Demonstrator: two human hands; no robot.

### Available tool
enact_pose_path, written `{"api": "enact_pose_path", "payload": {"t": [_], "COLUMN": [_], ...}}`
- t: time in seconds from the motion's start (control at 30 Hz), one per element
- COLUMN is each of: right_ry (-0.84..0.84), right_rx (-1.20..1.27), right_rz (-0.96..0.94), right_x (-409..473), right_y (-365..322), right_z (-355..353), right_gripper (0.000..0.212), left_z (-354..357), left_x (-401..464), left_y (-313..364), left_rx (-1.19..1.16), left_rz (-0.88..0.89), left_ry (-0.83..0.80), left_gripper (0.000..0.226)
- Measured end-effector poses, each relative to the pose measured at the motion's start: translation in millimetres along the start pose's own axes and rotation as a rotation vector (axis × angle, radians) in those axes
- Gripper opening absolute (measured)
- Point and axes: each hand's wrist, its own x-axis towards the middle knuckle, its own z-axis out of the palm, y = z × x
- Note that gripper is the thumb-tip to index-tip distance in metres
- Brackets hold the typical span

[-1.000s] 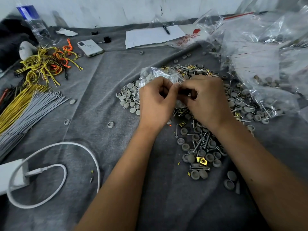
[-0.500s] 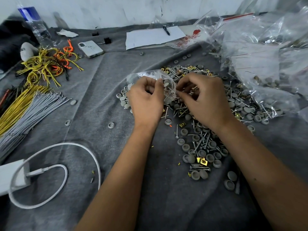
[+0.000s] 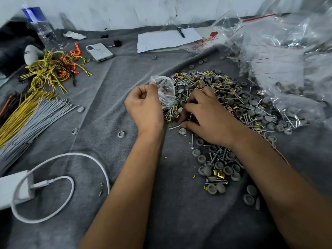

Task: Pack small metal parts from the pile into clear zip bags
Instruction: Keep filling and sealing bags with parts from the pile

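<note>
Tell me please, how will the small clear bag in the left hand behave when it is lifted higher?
The small clear bag is thin crinkled film, so it probably stays floppy and sags under the grey caps and screws inside. The left hand pinches only its edge, so it may swing. Whether its mouth is closed cannot be seen, so parts could spill if tilted.

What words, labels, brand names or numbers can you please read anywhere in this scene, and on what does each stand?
No text here can be read.
Red print with an apple-like picture on the clear plastic bag: too blurred to read.
Blue label on the water bottle: no legible words.
White sheet of paper under the pen: no legible writing.
Back of the white phone: no readable mark.
</note>
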Motion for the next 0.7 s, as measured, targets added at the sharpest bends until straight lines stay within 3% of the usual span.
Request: {"api": "enact_pose_path", "payload": {"t": [0.2, 0.43, 0.57, 0.7], "right_ry": [-0.039, 0.252, 0.483, 0.535], "right_rx": [0.062, 0.434, 0.453, 0.412], "right_rz": [-0.07, -0.028, -0.01, -0.038], "right_x": [-1.9, -2.9, -4.3, -2.8], "right_y": [2.9, 3.7, 4.6, 6.0], "right_z": [-1.9, -10.5, -14.5, -14.7], "right_gripper": [0.017, 0.007, 0.008, 0.008], "left_z": [1.9, 1.0, 1.4, 3.6], "left_x": [-1.1, -2.4, -3.2, -7.6], "left_y": [1.7, 1.4, -1.8, -3.7], "left_rx": [-0.032, 0.007, 0.047, 0.177], "left_rz": [-0.016, 0.004, 0.024, 0.086], "left_ry": [0.007, -0.033, -0.107, -0.278], "left_gripper": [0.046, 0.044, 0.032, 0.03]}}
